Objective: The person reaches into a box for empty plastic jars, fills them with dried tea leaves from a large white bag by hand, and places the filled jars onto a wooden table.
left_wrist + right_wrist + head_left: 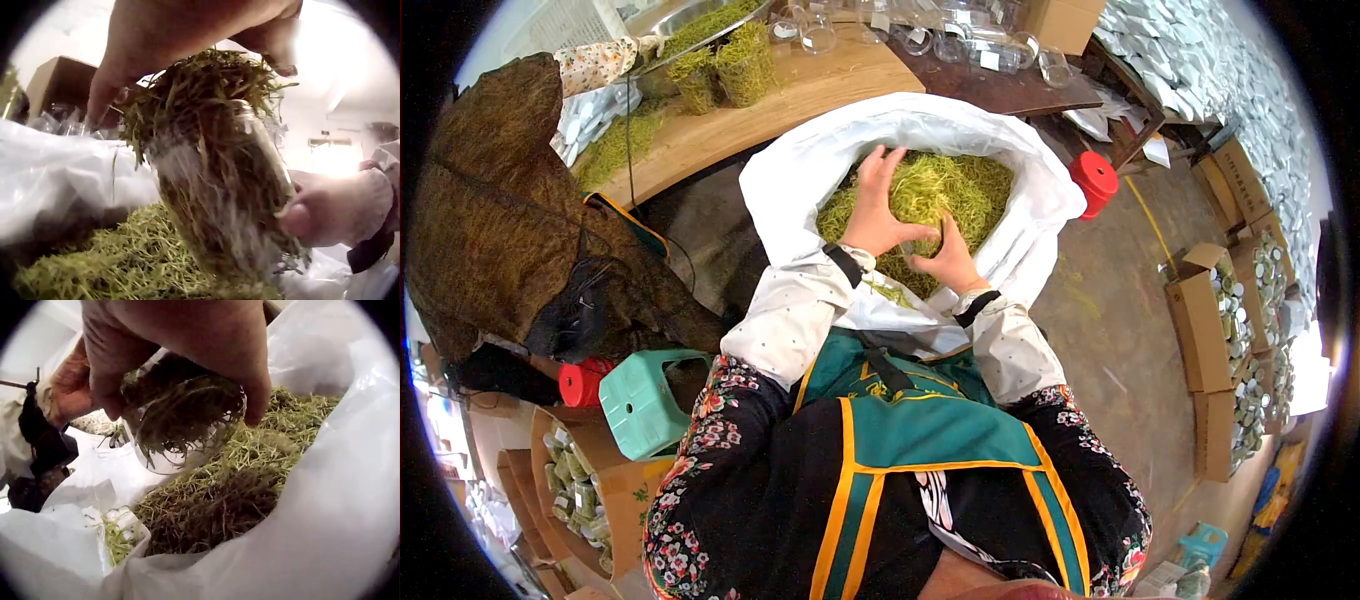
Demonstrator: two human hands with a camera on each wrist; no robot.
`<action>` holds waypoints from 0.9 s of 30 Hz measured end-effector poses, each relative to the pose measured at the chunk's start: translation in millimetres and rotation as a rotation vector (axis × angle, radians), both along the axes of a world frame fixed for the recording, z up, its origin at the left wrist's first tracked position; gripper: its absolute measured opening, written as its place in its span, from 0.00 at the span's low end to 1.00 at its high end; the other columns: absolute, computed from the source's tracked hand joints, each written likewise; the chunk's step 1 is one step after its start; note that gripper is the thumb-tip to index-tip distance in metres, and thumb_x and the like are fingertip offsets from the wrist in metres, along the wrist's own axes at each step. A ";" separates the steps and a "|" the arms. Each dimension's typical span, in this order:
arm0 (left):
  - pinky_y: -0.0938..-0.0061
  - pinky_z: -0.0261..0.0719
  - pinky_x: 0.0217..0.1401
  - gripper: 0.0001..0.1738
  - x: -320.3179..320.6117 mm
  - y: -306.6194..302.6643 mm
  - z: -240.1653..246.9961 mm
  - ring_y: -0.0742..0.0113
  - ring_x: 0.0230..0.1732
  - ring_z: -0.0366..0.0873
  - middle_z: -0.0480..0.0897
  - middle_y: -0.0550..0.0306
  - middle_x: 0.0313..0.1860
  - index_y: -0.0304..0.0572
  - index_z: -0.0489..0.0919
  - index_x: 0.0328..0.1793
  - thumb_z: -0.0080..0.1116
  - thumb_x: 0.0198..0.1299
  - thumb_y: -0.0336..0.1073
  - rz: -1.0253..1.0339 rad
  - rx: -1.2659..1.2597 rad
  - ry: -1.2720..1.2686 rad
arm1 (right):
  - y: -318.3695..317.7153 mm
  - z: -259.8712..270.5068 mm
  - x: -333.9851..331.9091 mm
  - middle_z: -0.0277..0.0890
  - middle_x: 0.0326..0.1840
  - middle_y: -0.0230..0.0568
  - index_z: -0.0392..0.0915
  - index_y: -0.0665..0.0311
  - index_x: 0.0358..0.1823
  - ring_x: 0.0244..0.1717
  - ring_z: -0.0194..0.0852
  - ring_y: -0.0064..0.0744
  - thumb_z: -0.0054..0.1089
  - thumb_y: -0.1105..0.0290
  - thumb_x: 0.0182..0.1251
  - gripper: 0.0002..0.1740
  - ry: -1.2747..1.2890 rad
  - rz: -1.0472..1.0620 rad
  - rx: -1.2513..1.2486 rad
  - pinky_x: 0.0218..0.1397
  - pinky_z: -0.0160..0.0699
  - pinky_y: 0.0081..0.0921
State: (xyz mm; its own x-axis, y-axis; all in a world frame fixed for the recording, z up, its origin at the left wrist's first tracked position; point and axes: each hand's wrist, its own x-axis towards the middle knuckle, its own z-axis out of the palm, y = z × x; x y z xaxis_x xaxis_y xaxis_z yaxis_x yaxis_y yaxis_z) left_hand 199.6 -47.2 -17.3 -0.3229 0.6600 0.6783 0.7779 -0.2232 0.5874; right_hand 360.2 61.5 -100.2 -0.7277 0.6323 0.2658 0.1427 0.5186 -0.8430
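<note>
A clear jar [225, 200], tilted and packed with stringy dried green herb, is held above a large white bag [785, 190] of the same herb [980, 190]. My right hand [952, 262] grips the jar's lower part, thumb and fingers on opposite sides, as the right wrist view shows. Around the jar's mouth my left hand [876, 212] arches with thumb and fingers spread wide. A loose tuft of herb [200, 84] bulges out of the mouth beneath that palm. In the head view the hands and the herb hide most of the jar.
A wooden table [820, 85] behind the bag bears herb-filled jars [745, 65] and a metal tray [700, 25]. Empty clear jars [950, 45] lie at the back. Another person's sleeve [595, 68] reaches in at left. Red [1093, 185] and green [645, 405] stools flank the bag.
</note>
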 end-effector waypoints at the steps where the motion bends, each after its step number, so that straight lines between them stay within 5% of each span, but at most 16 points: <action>1: 0.54 0.58 0.83 0.64 -5.7 4.0 -2.9 0.41 0.81 0.57 0.60 0.40 0.80 0.50 0.60 0.83 0.86 0.41 0.51 -0.001 -0.003 0.003 | -0.9 -4.5 -0.4 0.65 0.73 0.62 0.57 0.74 0.76 0.74 0.65 0.53 0.81 0.60 0.43 0.59 -0.033 -0.008 0.102 0.77 0.65 0.40; 3: 0.59 0.67 0.78 0.46 -16.9 13.0 -7.1 0.46 0.74 0.69 0.74 0.44 0.70 0.47 0.73 0.75 0.81 0.50 0.46 -0.222 -0.213 -0.054 | -3.4 -7.6 0.4 0.62 0.73 0.63 0.58 0.73 0.76 0.76 0.61 0.57 0.81 0.60 0.41 0.60 -0.023 -0.004 0.124 0.78 0.63 0.41; 4: 0.63 0.75 0.69 0.27 -17.5 13.8 -9.4 0.49 0.64 0.79 0.83 0.47 0.57 0.41 0.83 0.61 0.76 0.56 0.42 -0.166 -0.134 -0.081 | -5.5 -7.1 2.3 0.63 0.72 0.62 0.59 0.72 0.76 0.74 0.61 0.57 0.81 0.60 0.41 0.59 -0.033 -0.028 0.180 0.77 0.64 0.42; 8: 0.63 0.79 0.61 0.20 -31.3 21.1 -28.5 0.48 0.55 0.83 0.85 0.46 0.51 0.37 0.87 0.50 0.75 0.56 0.42 -0.067 -0.216 -0.140 | -9.5 -2.0 6.8 0.69 0.64 0.58 0.62 0.70 0.74 0.67 0.66 0.60 0.81 0.61 0.39 0.58 -0.035 -0.145 0.356 0.74 0.67 0.44; 12: 0.63 0.79 0.58 0.21 -28.8 23.2 -26.8 0.47 0.53 0.83 0.86 0.43 0.48 0.36 0.87 0.51 0.74 0.57 0.43 -0.038 -0.378 -0.095 | -5.6 -3.5 7.9 0.71 0.64 0.56 0.63 0.67 0.75 0.67 0.64 0.58 0.82 0.59 0.38 0.58 -0.074 -0.128 0.403 0.73 0.68 0.45; 17: 0.61 0.80 0.56 0.25 -32.1 32.2 -26.5 0.45 0.50 0.84 0.87 0.40 0.48 0.36 0.87 0.50 0.68 0.60 0.52 -0.238 -0.785 -0.078 | 7.7 -15.5 21.0 0.70 0.67 0.59 0.62 0.68 0.76 0.70 0.66 0.58 0.81 0.57 0.40 0.59 -0.120 0.025 0.234 0.74 0.67 0.43; 21: 0.61 0.76 0.65 0.35 -41.0 42.8 -42.3 0.49 0.61 0.81 0.83 0.37 0.62 0.45 0.83 0.66 0.66 0.62 0.62 -0.300 -0.935 -0.160 | 18.6 -32.6 31.5 0.70 0.69 0.63 0.61 0.71 0.77 0.71 0.69 0.56 0.81 0.55 0.43 0.59 -0.149 0.116 0.101 0.75 0.67 0.40; 23: 0.61 0.72 0.71 0.39 -30.7 26.4 -28.0 0.49 0.66 0.76 0.79 0.38 0.66 0.48 0.79 0.70 0.70 0.58 0.62 -0.299 -0.884 -0.228 | 13.4 0.5 37.9 0.72 0.68 0.62 0.60 0.72 0.77 0.70 0.71 0.53 0.81 0.56 0.43 0.59 -0.168 0.142 -0.034 0.74 0.68 0.38; 25: 0.60 0.69 0.74 0.39 -24.3 17.2 -22.3 0.49 0.67 0.75 0.77 0.40 0.65 0.47 0.79 0.67 0.76 0.53 0.57 -0.255 -0.219 0.016 | 15.3 7.7 38.1 0.74 0.66 0.62 0.59 0.72 0.77 0.68 0.74 0.51 0.81 0.57 0.44 0.59 0.004 0.175 -0.204 0.74 0.69 0.37; 27: 0.61 0.69 0.74 0.33 -20.4 12.1 -21.7 0.50 0.67 0.75 0.77 0.44 0.61 0.44 0.79 0.63 0.78 0.54 0.50 -0.254 -0.177 0.048 | 17.0 6.1 37.3 0.74 0.67 0.60 0.59 0.72 0.77 0.69 0.72 0.51 0.81 0.58 0.44 0.60 -0.002 0.140 -0.169 0.74 0.68 0.37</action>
State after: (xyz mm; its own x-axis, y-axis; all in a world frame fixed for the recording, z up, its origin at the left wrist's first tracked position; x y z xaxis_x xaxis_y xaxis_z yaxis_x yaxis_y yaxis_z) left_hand 179.2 -35.2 -39.0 -0.1023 0.8249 0.5560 0.7382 -0.3116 0.5982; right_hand 397.5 78.6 -94.1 -0.8118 0.5608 0.1629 0.0815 0.3850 -0.9193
